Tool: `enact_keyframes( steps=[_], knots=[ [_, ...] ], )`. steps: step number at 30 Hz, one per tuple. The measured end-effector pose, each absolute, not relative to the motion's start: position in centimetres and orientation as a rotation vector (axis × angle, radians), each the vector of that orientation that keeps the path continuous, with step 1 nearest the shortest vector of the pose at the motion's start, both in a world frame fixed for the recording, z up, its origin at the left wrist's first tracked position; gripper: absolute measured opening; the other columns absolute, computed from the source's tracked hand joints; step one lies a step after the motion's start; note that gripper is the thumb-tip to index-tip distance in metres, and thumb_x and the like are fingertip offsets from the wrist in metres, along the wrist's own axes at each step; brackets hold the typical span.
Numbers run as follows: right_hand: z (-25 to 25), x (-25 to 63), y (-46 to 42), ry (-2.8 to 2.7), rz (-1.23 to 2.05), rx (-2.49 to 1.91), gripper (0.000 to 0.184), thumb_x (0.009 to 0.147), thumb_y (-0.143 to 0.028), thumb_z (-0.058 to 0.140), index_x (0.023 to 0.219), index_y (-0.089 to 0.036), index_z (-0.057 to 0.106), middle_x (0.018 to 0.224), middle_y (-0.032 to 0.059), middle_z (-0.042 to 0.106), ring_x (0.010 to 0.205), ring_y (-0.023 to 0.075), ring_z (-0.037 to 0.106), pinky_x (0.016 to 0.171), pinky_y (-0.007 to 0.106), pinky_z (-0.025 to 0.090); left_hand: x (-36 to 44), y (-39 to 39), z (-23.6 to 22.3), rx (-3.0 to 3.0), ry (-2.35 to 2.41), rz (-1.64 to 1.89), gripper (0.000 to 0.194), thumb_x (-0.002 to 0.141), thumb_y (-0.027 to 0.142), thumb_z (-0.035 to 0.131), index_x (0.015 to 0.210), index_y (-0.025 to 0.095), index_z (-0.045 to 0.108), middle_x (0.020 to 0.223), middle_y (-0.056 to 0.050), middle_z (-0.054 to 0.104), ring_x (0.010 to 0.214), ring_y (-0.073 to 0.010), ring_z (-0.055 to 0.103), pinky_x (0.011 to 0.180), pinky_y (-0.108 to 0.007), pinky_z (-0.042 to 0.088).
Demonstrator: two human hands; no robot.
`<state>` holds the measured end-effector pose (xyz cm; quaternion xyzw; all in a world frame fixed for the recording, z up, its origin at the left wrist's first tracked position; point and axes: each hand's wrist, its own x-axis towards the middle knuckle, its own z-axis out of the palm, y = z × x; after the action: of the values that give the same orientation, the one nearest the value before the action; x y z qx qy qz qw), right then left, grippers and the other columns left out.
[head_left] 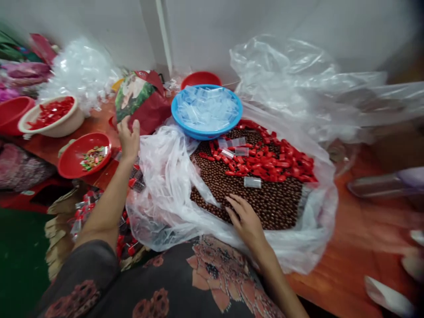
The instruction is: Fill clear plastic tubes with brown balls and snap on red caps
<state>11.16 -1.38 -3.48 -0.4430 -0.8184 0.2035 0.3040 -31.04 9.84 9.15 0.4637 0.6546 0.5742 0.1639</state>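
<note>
**Two hands, five bowls, four tubes**

Counting clockwise from the middle of the view, there is one blue bowl [174, 110] at 12 o'clock, with one red bowl [200, 78] behind it. Four clear tubes [252, 182] lie at 3 o'clock. There is one right hand [245, 221] at 5 o'clock and one left hand [128, 140] at 9 o'clock. Two more red bowls, [66, 165] and [13, 112], sit at 9 o'clock, and one cream bowl [58, 129] at 10 o'clock. One patterned bag [149, 110] stands at 11 o'clock.
</note>
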Motion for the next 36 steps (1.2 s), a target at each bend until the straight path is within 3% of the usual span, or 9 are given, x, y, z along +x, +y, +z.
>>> enact_keyframes(
  steps=[5, 9, 14, 18, 21, 25, 28, 33, 36],
  knots=[
    [-2.1, 12.2, 0.1, -2.103, 0.510, -1.278, 0.024, 0.096, -0.028, 0.048, 0.111, -0.021, 0.065, 0.101, 0.0100, 0.064, 0.096, 0.0228, 0.061, 0.087, 0.041, 0.053, -18.5, 10.9, 5.3, 2.057, 1.548, 1.091, 0.014, 0.089, 0.024, 0.060, 0.095, 0.016, 0.070, 0.092, -0.002, 0.061, 0.087, -0.0137, 0.057, 0.081, -0.026, 0.044],
    [-1.4, 13.7, 1.7, -2.067, 0.422, -1.438, 0.022, 0.095, -0.029, 0.046, 0.101, -0.021, 0.066, 0.095, 0.0093, 0.062, 0.091, 0.0233, 0.060, 0.085, 0.040, 0.051, -11.6, 12.1, 2.5, 2.227, 1.395, 0.640, 0.017, 0.085, 0.015, 0.060, 0.093, 0.019, 0.075, 0.089, -0.004, 0.064, 0.086, -0.0155, 0.061, 0.081, -0.027, 0.046],
    [-1.7, 16.1, 4.4, -2.044, 0.243, -1.535, 0.031, 0.093, -0.022, 0.046, 0.121, -0.017, 0.060, 0.113, 0.0148, 0.060, 0.103, 0.0273, 0.056, 0.093, 0.045, 0.048, -8.1, 13.0, 2.6, 2.060, 1.377, 0.566, 0.018, 0.081, 0.015, 0.063, 0.092, 0.018, 0.076, 0.095, -0.004, 0.072, 0.090, -0.0169, 0.065, 0.086, -0.027, 0.046],
    [-2.6, 16.7, 6.4, -2.218, 0.234, -1.513, 0.042, 0.090, -0.020, 0.051, 0.132, -0.014, 0.054, 0.123, 0.0163, 0.059, 0.106, 0.0293, 0.054, 0.094, 0.046, 0.047, -4.7, 10.9, 1.1, 1.942, 1.353, 0.344, 0.015, 0.081, 0.025, 0.065, 0.083, 0.015, 0.076, 0.079, -0.006, 0.072, 0.079, -0.0197, 0.066, 0.082, -0.031, 0.049],
    [-3.2, 15.5, 6.1, -2.195, 0.249, -1.569, 0.031, 0.092, -0.019, 0.048, 0.119, -0.016, 0.063, 0.104, 0.0139, 0.064, 0.095, 0.0271, 0.056, 0.087, 0.042, 0.048, -2.8, 8.7, -1.2, 1.567, 1.327, 0.410, 0.021, 0.084, 0.027, 0.061, 0.092, 0.013, 0.075, 0.074, -0.005, 0.069, 0.068, -0.0167, 0.064, 0.071, -0.030, 0.053],
    [-3.1, 12.5, 3.5, -2.221, 0.256, -1.571, 0.033, 0.093, -0.021, 0.049, 0.123, -0.017, 0.062, 0.097, 0.0124, 0.062, 0.089, 0.0254, 0.055, 0.080, 0.038, 0.049, -2.8, 6.1, -2.9, 0.907, 1.202, 0.735, 0.038, 0.088, 0.028, 0.055, 0.125, 0.017, 0.060, 0.101, -0.008, 0.069, 0.077, -0.0137, 0.066, 0.063, -0.024, 0.055],
    [-2.5, 10.9, 2.3, -2.361, 0.363, -1.411, 0.035, 0.092, -0.013, 0.046, 0.122, -0.018, 0.062, 0.105, 0.0132, 0.062, 0.093, 0.0243, 0.055, 0.083, 0.037, 0.049, -4.1, 5.3, -2.7, 0.781, 1.151, 0.861, 0.039, 0.087, 0.033, 0.058, 0.123, 0.018, 0.059, 0.115, -0.010, 0.066, 0.092, -0.0173, 0.065, 0.065, -0.025, 0.056],
    [-1.6, 11.2, 5.1, -2.315, 0.464, -1.430, 0.031, 0.092, -0.010, 0.041, 0.103, -0.019, 0.069, 0.098, 0.0091, 0.062, 0.091, 0.0206, 0.058, 0.084, 0.032, 0.049, -7.4, 6.7, -2.7, 1.079, 1.303, 0.893, 0.040, 0.079, 0.028, 0.068, 0.117, 0.014, 0.064, 0.095, -0.007, 0.070, 0.085, -0.0164, 0.065, 0.077, -0.028, 0.053],
    [-2.0, 11.7, 8.1, -2.226, 0.334, -1.521, 0.034, 0.093, -0.013, 0.042, 0.120, -0.018, 0.062, 0.117, 0.0128, 0.059, 0.102, 0.0243, 0.058, 0.089, 0.036, 0.049, -9.0, 8.0, -3.1, 1.402, 1.481, 0.790, 0.029, 0.078, 0.024, 0.067, 0.106, 0.015, 0.071, 0.100, -0.008, 0.071, 0.091, -0.0188, 0.064, 0.085, -0.032, 0.050]
  ],
)
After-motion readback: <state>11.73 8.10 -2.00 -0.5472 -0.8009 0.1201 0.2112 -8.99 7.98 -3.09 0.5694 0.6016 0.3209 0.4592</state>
